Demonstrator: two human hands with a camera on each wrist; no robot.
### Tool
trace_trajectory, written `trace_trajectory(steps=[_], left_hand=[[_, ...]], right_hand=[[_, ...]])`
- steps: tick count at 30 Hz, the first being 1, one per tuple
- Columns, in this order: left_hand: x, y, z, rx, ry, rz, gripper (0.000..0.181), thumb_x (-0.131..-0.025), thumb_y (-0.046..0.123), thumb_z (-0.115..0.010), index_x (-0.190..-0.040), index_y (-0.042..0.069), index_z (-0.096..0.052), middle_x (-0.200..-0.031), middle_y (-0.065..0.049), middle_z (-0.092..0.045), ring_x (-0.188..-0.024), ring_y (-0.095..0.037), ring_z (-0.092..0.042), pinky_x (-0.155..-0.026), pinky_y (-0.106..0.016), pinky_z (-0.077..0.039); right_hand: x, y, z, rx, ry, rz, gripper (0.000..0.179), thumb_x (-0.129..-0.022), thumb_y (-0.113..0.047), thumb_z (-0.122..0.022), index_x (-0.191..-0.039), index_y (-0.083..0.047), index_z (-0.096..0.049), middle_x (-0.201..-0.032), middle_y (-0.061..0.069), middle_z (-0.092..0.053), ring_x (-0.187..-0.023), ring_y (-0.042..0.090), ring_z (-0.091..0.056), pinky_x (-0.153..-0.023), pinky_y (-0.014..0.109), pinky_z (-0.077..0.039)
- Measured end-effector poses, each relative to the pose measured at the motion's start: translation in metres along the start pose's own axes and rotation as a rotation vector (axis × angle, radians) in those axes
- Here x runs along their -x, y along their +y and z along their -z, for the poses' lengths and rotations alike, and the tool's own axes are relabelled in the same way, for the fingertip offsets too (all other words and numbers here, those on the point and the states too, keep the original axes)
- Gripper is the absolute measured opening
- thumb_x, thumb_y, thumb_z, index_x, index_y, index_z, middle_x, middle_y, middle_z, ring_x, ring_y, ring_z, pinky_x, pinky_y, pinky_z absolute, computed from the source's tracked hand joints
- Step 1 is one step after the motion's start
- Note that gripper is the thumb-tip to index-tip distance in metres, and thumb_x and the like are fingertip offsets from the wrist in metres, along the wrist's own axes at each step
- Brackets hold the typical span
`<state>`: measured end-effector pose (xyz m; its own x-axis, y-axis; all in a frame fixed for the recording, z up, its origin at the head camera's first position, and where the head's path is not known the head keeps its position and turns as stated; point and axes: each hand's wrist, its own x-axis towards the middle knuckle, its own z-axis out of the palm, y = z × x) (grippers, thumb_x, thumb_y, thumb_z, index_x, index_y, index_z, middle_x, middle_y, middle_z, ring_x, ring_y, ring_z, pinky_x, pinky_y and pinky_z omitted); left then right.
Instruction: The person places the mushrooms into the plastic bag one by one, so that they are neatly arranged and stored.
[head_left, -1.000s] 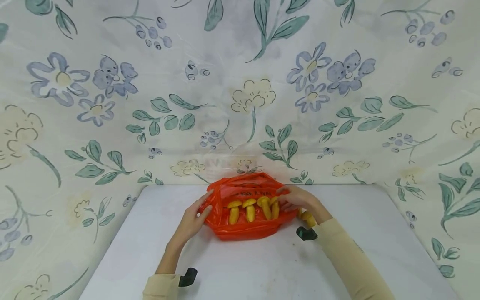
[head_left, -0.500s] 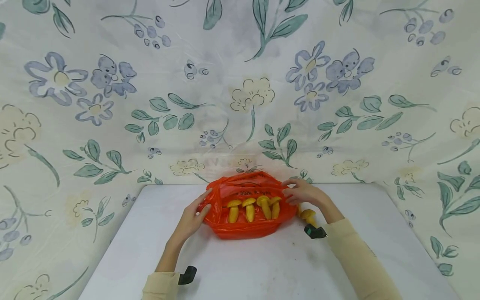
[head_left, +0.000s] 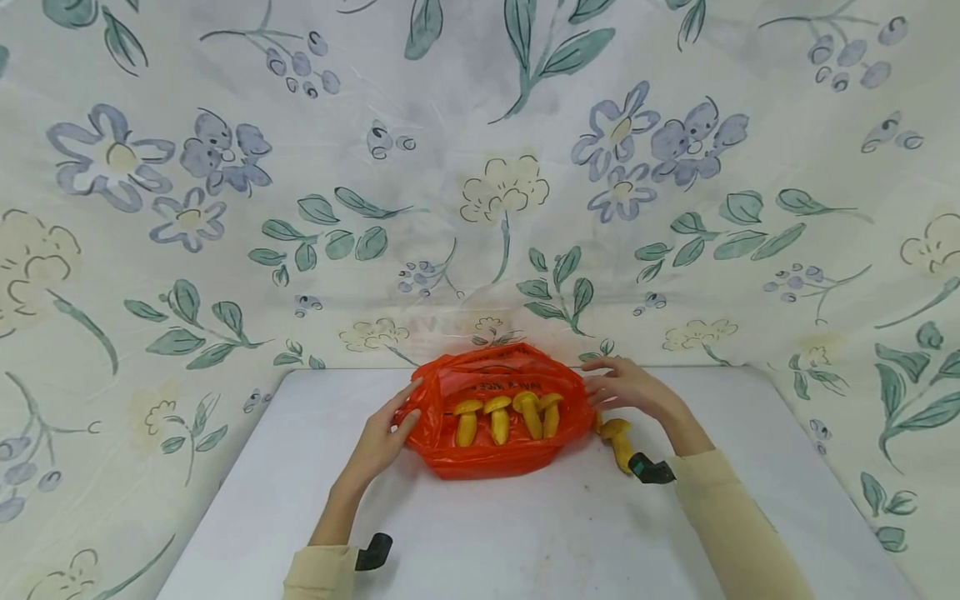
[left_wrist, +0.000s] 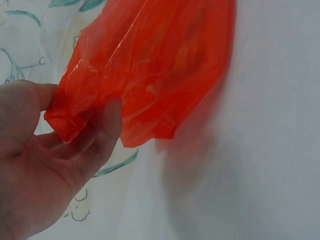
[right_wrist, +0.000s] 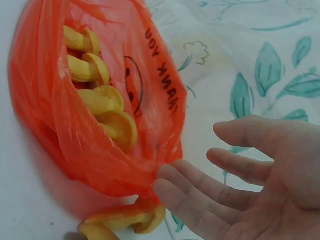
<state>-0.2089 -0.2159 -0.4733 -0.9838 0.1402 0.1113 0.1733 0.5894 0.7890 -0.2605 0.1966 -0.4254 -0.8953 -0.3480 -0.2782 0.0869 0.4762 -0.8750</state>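
Note:
An orange-red plastic bag (head_left: 487,463) lies on its side with its mouth spread toward me. Several yellow mushrooms (head_left: 499,423) are lined up inside it, stems toward me. At the bag's left side, my left hand (head_left: 381,439) holds the crumpled plastic between thumb and fingers, as the left wrist view shows. My right hand (head_left: 633,388) is by the bag's right edge, fingers spread and holding nothing. Below that hand, outside the bag, lies another mushroom (head_left: 620,446). In the right wrist view, yellow mushroom pieces (right_wrist: 120,222) show beside the bag's edge, partly cut off by the frame.
The bag rests near the back edge of a white table (head_left: 495,542). Right behind it hangs a floral cloth (head_left: 450,275). Dark wrist mounts (head_left: 375,552) stick out from both sleeves.
My right hand has drawn out of the bag's mouth and moved right, its fingers opening away from the rightmost mushroom inside. My left hand stays in place on the bag.

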Motion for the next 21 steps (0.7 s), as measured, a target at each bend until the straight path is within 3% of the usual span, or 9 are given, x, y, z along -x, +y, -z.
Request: trace_trajectory(steps=[4, 12, 21], left_hand=[[0.000, 0.000, -0.001, -0.007, -0.003, 0.009, 0.053, -0.101, 0.021, -0.055, -0.151, 0.029, -0.039, -0.149, -0.011, -0.049, -0.106, -0.028, -0.059, -0.075, -0.025, -0.059], [0.001, 0.001, -0.003, -0.011, -0.009, 0.026, 0.054, -0.101, 0.020, -0.054, -0.151, 0.031, -0.037, -0.153, -0.009, -0.045, -0.126, -0.032, -0.055, -0.096, -0.044, -0.055], [-0.001, -0.003, -0.005, -0.028, 0.000, 0.003, 0.054, -0.100, 0.020, -0.055, -0.151, 0.029, -0.038, -0.152, -0.010, -0.046, -0.122, -0.031, -0.057, -0.095, -0.044, -0.056]], right_hand=[[0.004, 0.005, 0.005, -0.013, 0.000, 0.013, 0.052, -0.101, -0.023, -0.053, -0.145, 0.000, -0.039, -0.128, 0.026, -0.061, -0.112, 0.037, -0.065, -0.092, 0.044, -0.057], [0.010, 0.016, 0.008, -0.040, 0.025, -0.026, 0.054, -0.100, -0.028, -0.055, -0.145, -0.002, -0.040, -0.129, 0.024, -0.060, -0.113, 0.035, -0.064, -0.092, 0.041, -0.057], [0.022, 0.037, 0.014, -0.040, 0.040, -0.042, 0.055, -0.101, -0.028, -0.054, -0.145, 0.001, -0.039, -0.129, 0.030, -0.057, -0.109, 0.033, -0.066, -0.092, 0.041, -0.058]])
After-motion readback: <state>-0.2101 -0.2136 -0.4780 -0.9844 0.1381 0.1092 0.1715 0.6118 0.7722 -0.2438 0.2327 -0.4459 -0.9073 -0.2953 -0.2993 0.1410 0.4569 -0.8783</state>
